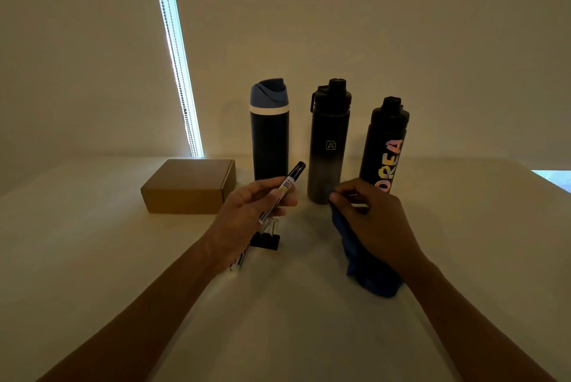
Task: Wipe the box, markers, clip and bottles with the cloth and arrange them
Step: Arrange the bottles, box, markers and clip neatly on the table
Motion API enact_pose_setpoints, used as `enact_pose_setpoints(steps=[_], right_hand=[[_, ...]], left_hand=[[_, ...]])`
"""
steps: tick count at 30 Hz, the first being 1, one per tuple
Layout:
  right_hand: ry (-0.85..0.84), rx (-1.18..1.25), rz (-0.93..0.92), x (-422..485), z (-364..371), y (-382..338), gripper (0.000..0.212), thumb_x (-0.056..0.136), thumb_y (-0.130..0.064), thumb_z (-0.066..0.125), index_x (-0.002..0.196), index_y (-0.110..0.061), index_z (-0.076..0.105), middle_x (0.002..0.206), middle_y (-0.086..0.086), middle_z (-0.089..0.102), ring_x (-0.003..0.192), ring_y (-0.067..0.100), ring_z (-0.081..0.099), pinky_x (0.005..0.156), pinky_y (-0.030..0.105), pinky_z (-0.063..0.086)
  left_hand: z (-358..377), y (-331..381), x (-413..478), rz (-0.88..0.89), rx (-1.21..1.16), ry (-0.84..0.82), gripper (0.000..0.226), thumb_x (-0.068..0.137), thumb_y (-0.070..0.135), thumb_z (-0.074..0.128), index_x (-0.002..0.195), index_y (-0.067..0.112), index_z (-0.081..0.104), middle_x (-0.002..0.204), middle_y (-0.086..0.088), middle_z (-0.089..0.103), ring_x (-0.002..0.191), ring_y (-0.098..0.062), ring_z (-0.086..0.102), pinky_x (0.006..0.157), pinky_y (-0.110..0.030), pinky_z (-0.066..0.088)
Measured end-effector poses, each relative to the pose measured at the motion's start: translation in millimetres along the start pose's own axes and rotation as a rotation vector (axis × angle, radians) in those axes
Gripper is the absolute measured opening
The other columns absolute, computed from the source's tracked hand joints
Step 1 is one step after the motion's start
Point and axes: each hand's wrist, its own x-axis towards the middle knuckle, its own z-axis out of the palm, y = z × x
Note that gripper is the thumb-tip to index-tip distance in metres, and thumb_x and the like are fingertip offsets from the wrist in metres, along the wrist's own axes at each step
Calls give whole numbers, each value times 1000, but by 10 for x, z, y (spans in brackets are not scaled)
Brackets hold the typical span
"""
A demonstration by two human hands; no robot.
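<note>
now | left hand (247,211) grips marker (282,191) | clip (266,238) beneath | box (188,187) left

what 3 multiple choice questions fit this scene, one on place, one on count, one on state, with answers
1. Where is the cardboard box?
A. left of the bottles
B. right of the bottles
C. on top of a bottle

2. How many bottles stand on the table?
A. two
B. three
C. four

3. What is the left hand doing?
A. resting flat, empty
B. holding a marker
C. gripping a bottle

Answers:
1 A, the box lies left of the blue-lidded bottle.
2 B, three stand upright in a row.
3 B, its fingers pinch the marker, tilted above the binder clip, while the right hand holds the blue cloth.
</note>
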Motion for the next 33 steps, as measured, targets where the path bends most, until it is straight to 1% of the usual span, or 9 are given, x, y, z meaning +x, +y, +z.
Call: enact_pose_setpoints(steps=[3,7,9,13,19,22,25,30,33], right_hand=[[84,34,-34,-12,196,-39,18,98,-23,70,111,-12,75,106,-4,72,98,3,66,88,18,53],[126,11,-318,-31,446,-50,19,87,7,73,106,7,73,94,-3,67,102,-18,53,92,21,53],[145,17,-276,14,411,-42,17,91,0,74,108,2,74,98,5,69,97,-11,52,86,29,58],[264,40,-127,93,131,-36,14,99,-26,68,107,-19,77,103,-7,65,91,-1,59,84,21,52],[118,-45,-287,6,303,-122,19,103,-25,61,114,-21,76,108,-5,63,93,5,60,80,11,46],[142,-229,-86,130,267,125,19,100,-25,64,116,-22,73,110,-3,59,92,14,62,76,9,38],[136,-382,-102,84,218,184,26,95,-26,71,120,-22,72,112,-2,59,104,18,53,83,25,43],[-184,-407,-345,-47,469,-290,29,95,-46,63,121,-33,68,118,-13,61,113,11,52,97,32,45],[-469,-352,-273,-87,681,-550,66,87,-80,50,140,-41,52,135,-20,51,122,3,44,105,29,41]], left_hand=[[63,-55,-34,30,91,6,29,107,13,51,132,15,66,120,2,76,106,-16,74,83,-23,59],[159,-146,-112,61,318,-72,22,107,20,53,125,26,65,105,8,77,89,-10,72,79,-24,59],[141,-165,-125,69,396,-109,23,108,22,52,126,30,65,99,6,76,78,-10,67,76,-26,58],[4,-105,-145,62,257,-52,28,109,13,49,130,19,67,104,0,75,82,-15,66,76,-27,56],[-125,-59,-150,80,337,-90,28,108,16,53,131,24,67,103,1,77,90,-16,72,85,-33,62],[-405,-71,-96,121,520,102,27,102,19,66,123,35,69,107,13,75,97,-4,72,83,-21,59],[-742,-120,-47,94,654,290,26,98,22,72,114,42,68,111,19,70,101,3,66,83,-14,50],[-999,-104,-51,171,692,419,26,88,10,79,104,29,73,95,14,73,86,9,67,76,-16,56],[-1035,-104,-143,152,706,402,25,85,13,84,103,24,72,95,14,73,87,8,67,77,-9,54]])
